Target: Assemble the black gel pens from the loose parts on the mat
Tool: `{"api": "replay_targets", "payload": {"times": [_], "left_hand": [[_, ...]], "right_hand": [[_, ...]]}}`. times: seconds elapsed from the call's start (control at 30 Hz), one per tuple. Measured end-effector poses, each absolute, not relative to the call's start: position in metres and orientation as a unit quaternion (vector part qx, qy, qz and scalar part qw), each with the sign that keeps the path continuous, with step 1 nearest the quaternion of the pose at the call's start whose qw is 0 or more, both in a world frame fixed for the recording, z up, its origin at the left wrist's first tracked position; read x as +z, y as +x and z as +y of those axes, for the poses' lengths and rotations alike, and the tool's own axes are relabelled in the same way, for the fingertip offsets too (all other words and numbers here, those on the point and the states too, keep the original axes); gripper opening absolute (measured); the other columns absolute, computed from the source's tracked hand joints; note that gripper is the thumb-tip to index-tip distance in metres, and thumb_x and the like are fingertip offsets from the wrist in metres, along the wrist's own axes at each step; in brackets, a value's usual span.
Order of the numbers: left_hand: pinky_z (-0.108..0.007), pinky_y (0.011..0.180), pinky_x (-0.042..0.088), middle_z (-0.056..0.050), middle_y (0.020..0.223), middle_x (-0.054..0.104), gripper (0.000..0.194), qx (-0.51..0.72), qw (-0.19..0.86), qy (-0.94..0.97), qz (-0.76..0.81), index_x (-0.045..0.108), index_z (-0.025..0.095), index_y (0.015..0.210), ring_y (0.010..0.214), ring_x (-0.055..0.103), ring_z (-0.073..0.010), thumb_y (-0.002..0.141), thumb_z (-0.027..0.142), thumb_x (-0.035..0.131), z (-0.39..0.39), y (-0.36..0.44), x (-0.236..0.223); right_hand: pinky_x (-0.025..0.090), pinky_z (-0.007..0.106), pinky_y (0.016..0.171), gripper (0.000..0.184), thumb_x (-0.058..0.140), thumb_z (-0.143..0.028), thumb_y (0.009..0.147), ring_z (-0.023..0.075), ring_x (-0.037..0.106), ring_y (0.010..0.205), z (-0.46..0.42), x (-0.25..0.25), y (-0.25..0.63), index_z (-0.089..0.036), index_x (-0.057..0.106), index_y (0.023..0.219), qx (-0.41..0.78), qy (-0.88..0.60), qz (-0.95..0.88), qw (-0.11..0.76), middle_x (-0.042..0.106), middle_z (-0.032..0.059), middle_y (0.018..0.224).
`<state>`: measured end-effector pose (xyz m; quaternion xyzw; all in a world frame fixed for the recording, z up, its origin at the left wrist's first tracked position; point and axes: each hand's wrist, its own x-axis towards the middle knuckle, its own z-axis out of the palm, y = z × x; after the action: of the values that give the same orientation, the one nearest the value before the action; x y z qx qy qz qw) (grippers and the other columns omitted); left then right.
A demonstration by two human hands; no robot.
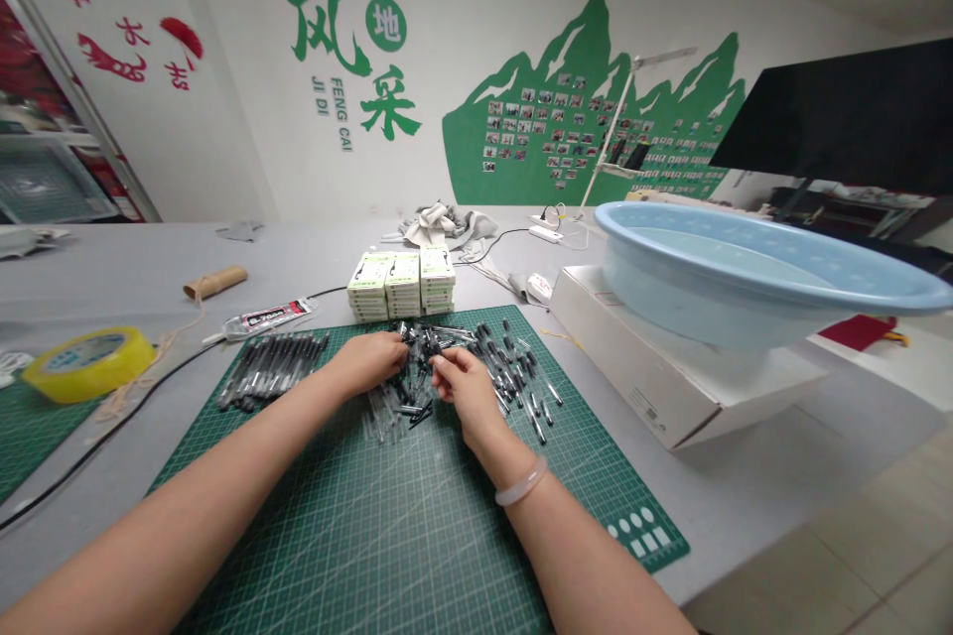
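Note:
On a green cutting mat (372,536) lies a loose heap of black pen parts and clear barrels (413,387). My left hand (376,360) reaches into the heap's left side, fingers curled together; what they grip is hidden. At the heap's right side, my right hand (468,395) pinches thumb against fingers at a small dark piece too small to name. Left of the heap, capped clear pens (272,369) lie side by side in a row. More pens (521,372) are scattered right of my right hand. A pale bracelet circles my right wrist.
Stacked white-and-green boxes (402,283) stand behind the heap. A large blue basin (707,288) rests on a white carton (647,372) at right. Yellow tape (89,364), a cardboard tube (215,283), a plastic packet (269,317) and a black cable lie at left. Cloth (447,223) is at back.

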<state>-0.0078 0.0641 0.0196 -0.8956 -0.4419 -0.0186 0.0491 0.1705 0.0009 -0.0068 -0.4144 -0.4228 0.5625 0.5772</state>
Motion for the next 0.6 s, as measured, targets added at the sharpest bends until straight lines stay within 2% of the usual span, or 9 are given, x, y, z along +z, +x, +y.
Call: {"api": "replay_targets", "payload": {"times": [0.2, 0.3, 0.37, 0.43, 0.53, 0.6], "left_hand": [[-0.024, 0.057, 0.039, -0.005, 0.086, 0.066, 0.009, -0.011, 0.051, -0.889, -0.454, 0.063, 0.022, 0.074, 0.072, 0.061, -0.0180, 0.074, 0.021, 0.055, 0.065, -0.009, 0.015], [-0.025, 0.058, 0.040, -0.004, 0.082, 0.066, 0.006, -0.057, 0.019, -0.871, -0.487, 0.062, 0.021, 0.074, 0.070, 0.061, -0.0175, 0.074, 0.023, 0.056, 0.062, -0.009, 0.019], [-0.025, 0.060, 0.041, -0.002, 0.075, 0.066, 0.008, -0.139, -0.052, -0.845, -0.514, 0.061, 0.021, 0.078, 0.067, 0.060, -0.0165, 0.075, 0.027, 0.057, 0.058, -0.012, 0.022], [-0.025, 0.059, 0.043, 0.000, 0.070, 0.065, 0.013, -0.236, -0.175, -0.801, -0.521, 0.060, 0.021, 0.083, 0.064, 0.060, -0.0156, 0.078, 0.032, 0.056, 0.051, -0.015, 0.027], [-0.025, 0.056, 0.045, 0.000, 0.070, 0.063, 0.023, -0.367, -0.360, -0.699, -0.497, 0.060, 0.019, 0.089, 0.061, 0.059, -0.0149, 0.078, 0.039, 0.059, 0.036, -0.017, 0.031], [-0.025, 0.057, 0.046, 0.000, 0.072, 0.062, 0.028, -0.429, -0.432, -0.635, -0.474, 0.061, 0.017, 0.091, 0.064, 0.058, -0.0145, 0.075, 0.040, 0.063, 0.025, -0.015, 0.033]], "right_hand": [[0.028, 0.020, 0.043, 0.025, 0.068, -0.038, 0.068, 0.0078, 0.043, 0.044, 0.000, -0.007, 0.170, -0.017, 0.057, 0.076, 0.563, -0.416, -0.423, 0.576, 0.055, -0.0041, 0.052], [0.029, 0.020, 0.042, 0.025, 0.067, -0.038, 0.068, 0.0081, 0.043, 0.044, 0.001, -0.008, 0.170, -0.017, 0.057, 0.076, 0.560, -0.416, -0.427, 0.575, 0.056, -0.0041, 0.052], [0.029, 0.020, 0.042, 0.025, 0.067, -0.038, 0.068, 0.0083, 0.043, 0.043, 0.001, -0.009, 0.169, -0.017, 0.058, 0.078, 0.563, -0.413, -0.431, 0.572, 0.056, -0.0042, 0.052], [0.030, 0.020, 0.042, 0.024, 0.067, -0.038, 0.069, 0.0087, 0.043, 0.043, 0.000, -0.010, 0.168, -0.017, 0.059, 0.080, 0.565, -0.413, -0.438, 0.564, 0.056, -0.0043, 0.052], [0.032, 0.021, 0.044, 0.022, 0.067, -0.036, 0.069, 0.0100, 0.045, 0.045, -0.002, -0.011, 0.165, -0.018, 0.061, 0.081, 0.555, -0.413, -0.461, 0.556, 0.056, -0.0041, 0.053], [0.033, 0.022, 0.045, 0.019, 0.065, -0.035, 0.071, 0.0111, 0.046, 0.048, -0.005, -0.012, 0.163, -0.019, 0.063, 0.081, 0.536, -0.412, -0.489, 0.551, 0.056, -0.0036, 0.055]]}}
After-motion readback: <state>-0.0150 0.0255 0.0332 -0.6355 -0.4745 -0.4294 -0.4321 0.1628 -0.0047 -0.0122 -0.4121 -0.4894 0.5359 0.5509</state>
